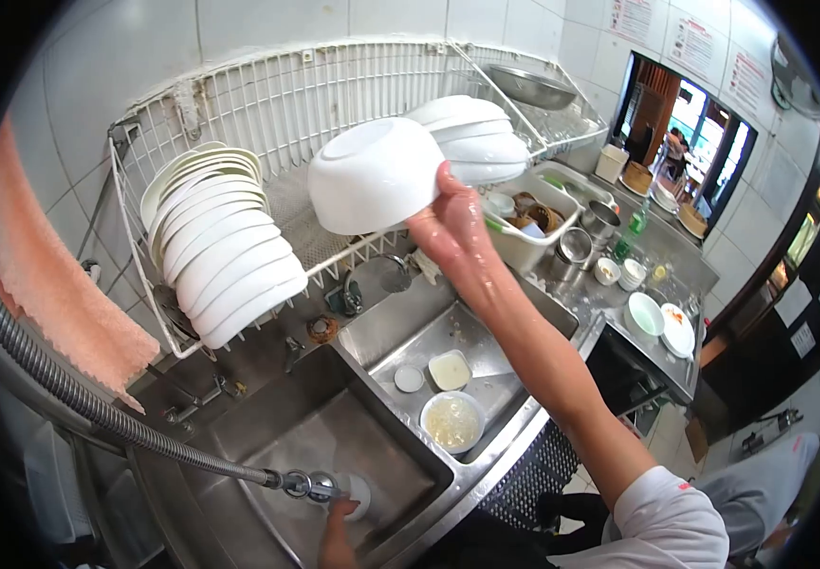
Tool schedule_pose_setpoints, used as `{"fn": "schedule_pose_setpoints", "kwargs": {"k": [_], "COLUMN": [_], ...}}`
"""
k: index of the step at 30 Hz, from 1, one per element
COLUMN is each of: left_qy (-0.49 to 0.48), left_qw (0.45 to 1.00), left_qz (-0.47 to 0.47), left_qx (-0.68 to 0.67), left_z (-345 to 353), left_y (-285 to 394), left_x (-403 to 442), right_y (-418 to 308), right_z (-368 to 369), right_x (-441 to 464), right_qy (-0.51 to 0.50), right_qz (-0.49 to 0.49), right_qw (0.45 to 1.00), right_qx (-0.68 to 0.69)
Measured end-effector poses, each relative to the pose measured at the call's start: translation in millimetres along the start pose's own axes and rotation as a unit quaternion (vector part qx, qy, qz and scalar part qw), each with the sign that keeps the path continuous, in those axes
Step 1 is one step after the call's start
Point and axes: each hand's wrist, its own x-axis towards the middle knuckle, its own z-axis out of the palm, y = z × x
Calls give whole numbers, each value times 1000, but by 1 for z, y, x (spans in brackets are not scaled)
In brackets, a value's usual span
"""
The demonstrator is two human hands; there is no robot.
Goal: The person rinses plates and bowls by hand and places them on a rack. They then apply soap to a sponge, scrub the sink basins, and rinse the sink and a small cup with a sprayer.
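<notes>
My right hand [452,218] is closed on the rim of an upside-down white bowl [372,177], held up in front of the wire dish rack [358,248]. Low in the view, my left hand [339,512] grips the spray nozzle [310,486] at the end of a coiled metal hose [125,422], over the left sink basin [315,431]. Beside the nozzle is a round white thing [358,495], partly hidden by the hand. White plates [230,251] stand in a row at the rack's left, and more white bowls [481,142] lie stacked behind the raised one.
The right basin holds a tub of cloudy liquid [452,422], a square container [450,370] and a small white dish [409,378]. A bin of dishes [524,237], metal pots [601,220] and a green bottle [630,237] stand right. Another person [761,493] is at lower right.
</notes>
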Motion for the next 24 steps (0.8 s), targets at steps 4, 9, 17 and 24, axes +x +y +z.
{"fn": "schedule_pose_setpoints", "kwargs": {"k": [4, 9, 17, 24], "left_qy": [-22, -79, -20, -32], "left_qw": [974, 783, 760, 487], "left_qz": [29, -30, -24, -72], "left_qx": [-224, -616, -649, -870], "left_z": [3, 27, 48, 2], "left_y": [-24, -12, 10, 33], "left_x": [-12, -22, 27, -8], "right_y": [27, 33, -7, 44], "right_z": [-25, -7, -58, -186], "right_x": [0, 5, -49, -171], "right_qy": [32, 158, 119, 237], "right_qz": [-101, -138, 20, 156], "right_qw": [988, 897, 849, 883], "right_qx": [-114, -388, -514, -375]}}
